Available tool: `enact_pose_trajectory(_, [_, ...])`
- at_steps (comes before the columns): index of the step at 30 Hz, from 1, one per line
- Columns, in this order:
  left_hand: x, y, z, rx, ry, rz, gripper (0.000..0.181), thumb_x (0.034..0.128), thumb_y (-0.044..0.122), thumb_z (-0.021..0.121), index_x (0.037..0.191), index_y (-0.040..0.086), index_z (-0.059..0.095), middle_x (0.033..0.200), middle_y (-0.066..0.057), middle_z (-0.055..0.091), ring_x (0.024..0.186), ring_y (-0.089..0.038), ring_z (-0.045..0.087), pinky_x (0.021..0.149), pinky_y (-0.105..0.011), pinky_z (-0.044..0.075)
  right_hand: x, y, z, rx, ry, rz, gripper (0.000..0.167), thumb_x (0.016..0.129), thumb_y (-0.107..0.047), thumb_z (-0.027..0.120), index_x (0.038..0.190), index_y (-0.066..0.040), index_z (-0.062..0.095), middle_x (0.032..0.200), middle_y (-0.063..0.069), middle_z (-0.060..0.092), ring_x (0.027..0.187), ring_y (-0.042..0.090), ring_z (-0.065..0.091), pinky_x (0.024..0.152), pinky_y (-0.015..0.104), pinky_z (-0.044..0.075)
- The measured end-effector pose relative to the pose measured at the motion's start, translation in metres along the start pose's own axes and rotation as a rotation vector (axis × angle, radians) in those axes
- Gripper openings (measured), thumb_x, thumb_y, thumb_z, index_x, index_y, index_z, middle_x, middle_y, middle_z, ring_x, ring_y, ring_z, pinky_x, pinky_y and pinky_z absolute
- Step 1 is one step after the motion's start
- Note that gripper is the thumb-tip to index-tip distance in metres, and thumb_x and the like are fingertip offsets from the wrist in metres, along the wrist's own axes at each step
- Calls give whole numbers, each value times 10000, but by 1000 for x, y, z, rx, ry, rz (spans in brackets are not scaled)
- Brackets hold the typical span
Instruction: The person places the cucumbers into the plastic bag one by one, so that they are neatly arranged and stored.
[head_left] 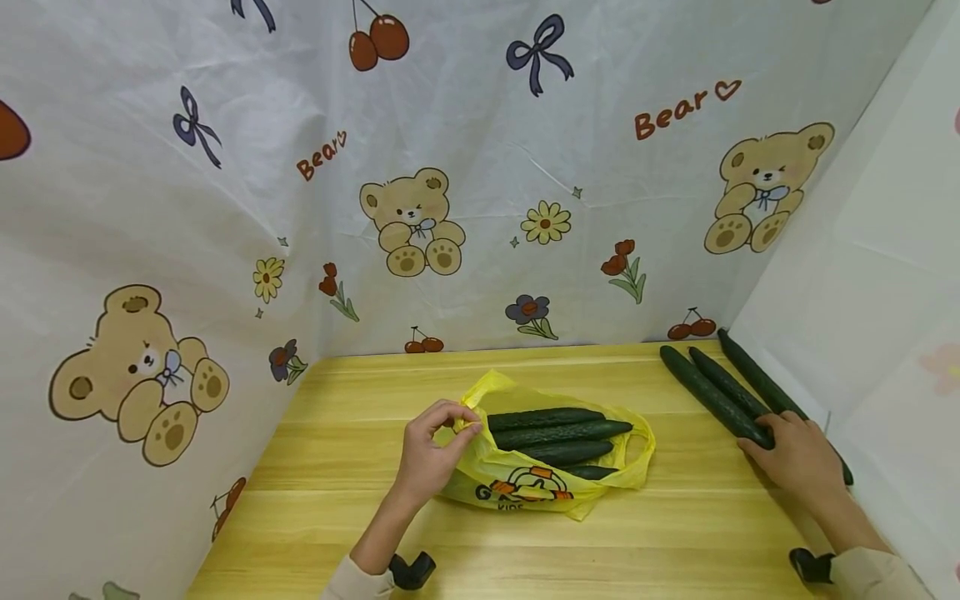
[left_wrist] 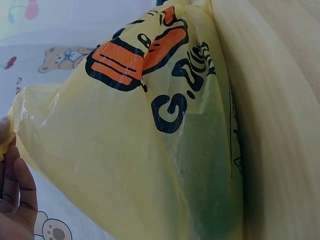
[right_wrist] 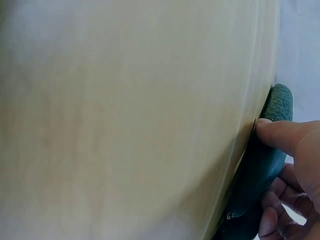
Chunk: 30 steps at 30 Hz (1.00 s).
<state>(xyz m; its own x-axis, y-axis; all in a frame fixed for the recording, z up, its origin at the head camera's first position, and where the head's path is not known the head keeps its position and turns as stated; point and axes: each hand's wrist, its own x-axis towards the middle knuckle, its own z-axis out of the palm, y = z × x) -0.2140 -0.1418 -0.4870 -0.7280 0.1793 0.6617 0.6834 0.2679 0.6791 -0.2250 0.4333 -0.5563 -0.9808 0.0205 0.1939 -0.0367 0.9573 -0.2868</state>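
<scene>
Left hand: the left hand [head_left: 431,450] pinches the rim of the yellow bag [head_left: 489,468] at its left side, fingers closed on the thin plastic
Yellow bag: lies mid-desk [head_left: 352,450], mouth open, orange and black print on its near side; four cucumbers [head_left: 562,434] show inside, side by side
Right hand: the right hand [head_left: 802,458] grasps the near end of the leftmost cucumber [head_left: 708,397], thumb on its left side, fingers curled beneath; I cannot tell whether the middle cucumber [head_left: 727,382] is held too
Desk's right edge: these two lie close together; the outermost cucumber [head_left: 757,375] lies along the white sheet [head_left: 862,275]
Backdrop: cloth [head_left: 480,125] printed with bears, bows, flowers
</scene>
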Motion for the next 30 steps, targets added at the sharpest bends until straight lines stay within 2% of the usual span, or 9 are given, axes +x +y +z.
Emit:
enact_pose_trajectory(8, [0,4,-3,13,5,-8,140,970,102,810,1030,223,772,986,-34,764,900,-110,654,825,-242,526,3,-3,0,15,-13,15,681,967,-464,790,1266,136,669,1198,396,629,980,595,599,718,642,543])
enact_pose_trajectory(12, [1,3,-3,13,14,-9,135,969,99,809,1031,214,774,988,-53,766,901,-109,658,825,-245,527,3,-3,-1,44,-6,47,687,978,-498,763,1273,115,671,1233,410,621,990,599,618,670,616,560])
enact_pose_trajectory(18, [2,3,-3,15,5,-14,118,978,121,805,1026,224,772,995,-45,768,893,-107,651,809,-246,531,1,-3,-1,77,31,85,660,991,-504,737,1287,81,651,1299,426,600,1054,614,601,701,652,542])
enact_pose_trajectory(22, [2,3,-3,18,11,-13,121,973,118,810,1019,223,773,980,-22,765,883,-106,652,805,-255,530,2,-3,1,107,42,93,657,1008,-486,712,1307,91,614,1195,418,667,901,545,666,607,558,539])
enact_pose_trajectory(26, [2,3,-3,22,11,-13,119,975,116,808,1020,221,773,975,-11,762,884,-105,652,809,-265,530,4,-5,4,149,46,91,644,1041,-417,665,1350,133,534,975,377,704,690,368,658,534,431,485])
enact_pose_trajectory(30, [2,3,-3,23,10,-21,113,976,130,809,1020,228,773,982,0,763,889,-105,652,807,-273,531,6,-6,8,187,64,66,620,1056,-333,629,1376,166,449,899,362,677,655,298,619,544,387,446])
